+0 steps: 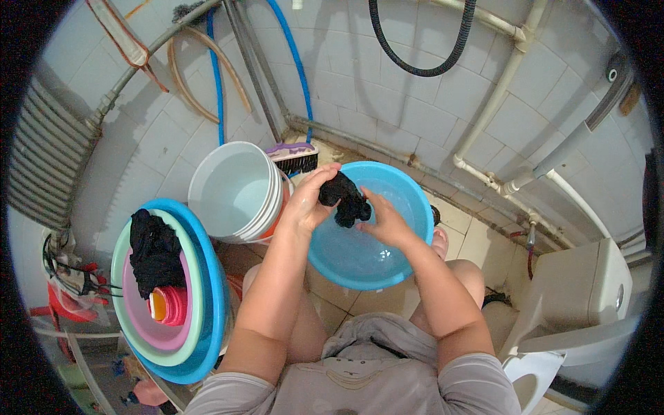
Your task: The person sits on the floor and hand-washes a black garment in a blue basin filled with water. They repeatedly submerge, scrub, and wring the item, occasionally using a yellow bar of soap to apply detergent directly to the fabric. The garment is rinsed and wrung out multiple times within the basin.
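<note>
A bunched, wet-looking black cloth [340, 195] is held up over a light blue basin [408, 270] with water in it. My left hand [311, 200] is closed around the cloth's left side, fingers up along its top edge. On the other side my right hand [386, 220] grips the cloth's right edge between fingers and thumb. The cloth hangs in a crumpled lump between both hands, above the water. Its exact kind of garment cannot be made out.
At left, nested pink, green and blue basins [217, 297] hold another black cloth [155, 252] and a red container [178, 306]. A white bucket [238, 187] with water stands beside a scrubbing brush [294, 158]. A toilet [574, 290] is at right; pipes line the wall.
</note>
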Demonstrator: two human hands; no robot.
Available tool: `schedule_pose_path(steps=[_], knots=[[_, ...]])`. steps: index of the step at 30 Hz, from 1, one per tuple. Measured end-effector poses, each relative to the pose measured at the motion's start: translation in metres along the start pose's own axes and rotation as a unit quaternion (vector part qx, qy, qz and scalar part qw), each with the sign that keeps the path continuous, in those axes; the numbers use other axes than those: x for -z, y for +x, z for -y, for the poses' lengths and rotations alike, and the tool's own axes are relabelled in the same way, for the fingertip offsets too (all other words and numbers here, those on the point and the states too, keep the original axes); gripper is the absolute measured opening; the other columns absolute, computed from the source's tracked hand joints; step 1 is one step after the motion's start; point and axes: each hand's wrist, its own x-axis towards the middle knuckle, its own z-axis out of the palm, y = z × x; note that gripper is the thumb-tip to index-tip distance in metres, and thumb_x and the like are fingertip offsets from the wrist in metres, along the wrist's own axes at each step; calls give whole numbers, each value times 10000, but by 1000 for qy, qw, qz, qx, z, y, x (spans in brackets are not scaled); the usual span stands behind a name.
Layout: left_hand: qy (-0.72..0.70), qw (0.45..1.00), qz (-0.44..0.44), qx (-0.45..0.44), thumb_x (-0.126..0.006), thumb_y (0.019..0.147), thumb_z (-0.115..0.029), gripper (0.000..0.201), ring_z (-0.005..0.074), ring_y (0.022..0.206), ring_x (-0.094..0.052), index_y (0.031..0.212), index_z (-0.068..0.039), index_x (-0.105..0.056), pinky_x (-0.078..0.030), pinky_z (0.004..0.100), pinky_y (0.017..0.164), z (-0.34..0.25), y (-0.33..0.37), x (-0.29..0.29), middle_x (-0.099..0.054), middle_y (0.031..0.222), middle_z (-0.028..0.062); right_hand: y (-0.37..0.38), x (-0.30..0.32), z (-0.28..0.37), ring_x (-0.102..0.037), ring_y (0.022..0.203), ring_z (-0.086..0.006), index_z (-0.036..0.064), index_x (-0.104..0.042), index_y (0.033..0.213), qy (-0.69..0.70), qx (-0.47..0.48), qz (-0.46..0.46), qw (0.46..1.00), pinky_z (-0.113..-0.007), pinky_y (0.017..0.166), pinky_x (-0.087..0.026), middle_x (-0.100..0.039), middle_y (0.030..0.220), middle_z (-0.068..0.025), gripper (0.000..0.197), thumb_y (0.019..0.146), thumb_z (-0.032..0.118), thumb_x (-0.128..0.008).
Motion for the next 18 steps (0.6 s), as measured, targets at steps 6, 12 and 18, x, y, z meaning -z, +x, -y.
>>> schedule_pose_path(steps=[6, 12, 18], knots=[[-65, 997, 44, 20, -611, 762, -212, 157, 93, 756, -529, 913, -173, -594, -360, 241, 538, -11, -13, -6, -573, 839, -49, 11, -21, -38, -419, 1173, -326, 55, -418, 1263, 96, -51, -13, 994, -391, 999, -317, -456, 1245, -190, 608, 713, 128, -668], [-73, 997, 31, -24, -555, 788, -156, 111, 94, 753, -530, 894, -140, -583, -380, 251, 514, -22, -11, 4, -561, 809, -36, 21, -7, -43, -478, 1067, -274, 17, -478, 1187, 265, -163, 15, 950, -358, 924, -356, -505, 1183, -163, 393, 846, 212, -496], [145, 974, -54, -166, -532, 820, -98, 159, 159, 844, -534, 969, -70, -581, -445, 306, 715, -19, 6, 30, -562, 889, 44, 23, 32, -45, -527, 875, -183, 59, -482, 1170, 527, -116, -216, 813, -298, 793, -403, -580, 932, -61, 334, 859, 181, -477]])
